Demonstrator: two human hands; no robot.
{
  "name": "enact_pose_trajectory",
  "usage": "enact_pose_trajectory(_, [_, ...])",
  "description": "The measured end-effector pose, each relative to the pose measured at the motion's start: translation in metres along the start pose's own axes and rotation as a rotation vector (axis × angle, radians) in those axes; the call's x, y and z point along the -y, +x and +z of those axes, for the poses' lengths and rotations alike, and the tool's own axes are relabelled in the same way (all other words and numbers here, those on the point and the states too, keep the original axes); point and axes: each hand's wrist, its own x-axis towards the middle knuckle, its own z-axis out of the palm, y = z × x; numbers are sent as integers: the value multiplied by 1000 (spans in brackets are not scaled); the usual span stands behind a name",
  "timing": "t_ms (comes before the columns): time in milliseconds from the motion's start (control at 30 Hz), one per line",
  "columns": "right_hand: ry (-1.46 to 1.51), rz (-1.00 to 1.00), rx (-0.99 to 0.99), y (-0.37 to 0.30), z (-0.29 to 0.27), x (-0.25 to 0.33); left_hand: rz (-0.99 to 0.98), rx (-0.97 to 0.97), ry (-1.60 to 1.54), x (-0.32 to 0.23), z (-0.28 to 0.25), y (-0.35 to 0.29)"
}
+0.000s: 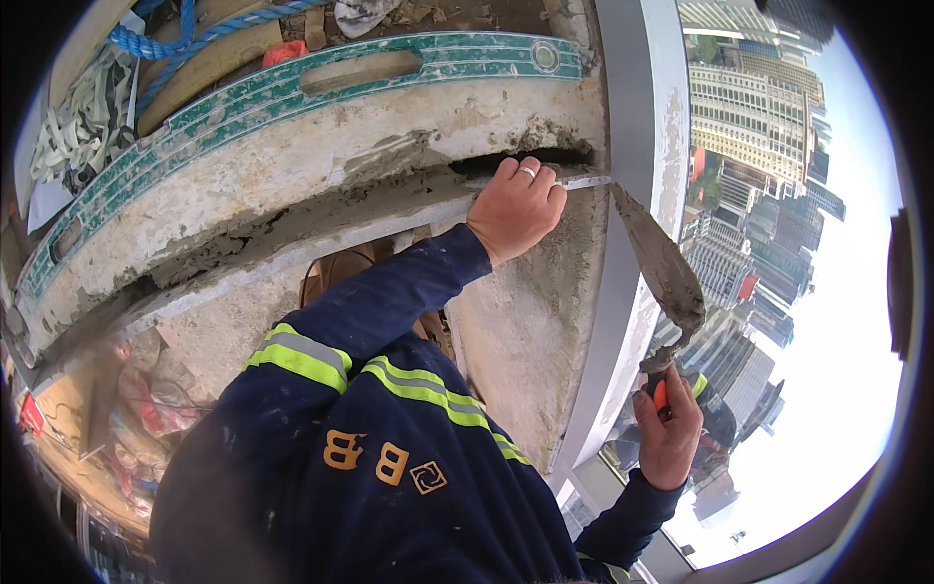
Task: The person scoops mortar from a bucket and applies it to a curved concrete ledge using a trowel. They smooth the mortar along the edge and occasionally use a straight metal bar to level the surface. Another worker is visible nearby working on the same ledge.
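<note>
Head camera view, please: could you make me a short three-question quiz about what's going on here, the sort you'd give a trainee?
1. True or false: the right hand holds the trowel by its handle.
2. What is the main colour of the long level at the top of the picture? A) red B) green C) yellow
3. Fill in the blank: the ring is worn on the person's ____ hand.

Key:
1. True.
2. B, green.
3. Left; that left hand is by the dark gap in the wall.
</note>
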Motion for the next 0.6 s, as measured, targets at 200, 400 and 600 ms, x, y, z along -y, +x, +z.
enact_pose_trajectory(200, [747, 457, 51, -108, 106, -77, 15, 80, -5, -8, -2, 4])
enact_pose_trajectory(400, [1205, 818, -85, -195, 272, -90, 56, 136, -50, -12, -2, 6])
enact_pose_trajectory(600, [1817, 1370, -351, -298, 452, -37, 120, 161, -33, 1, 8, 8])
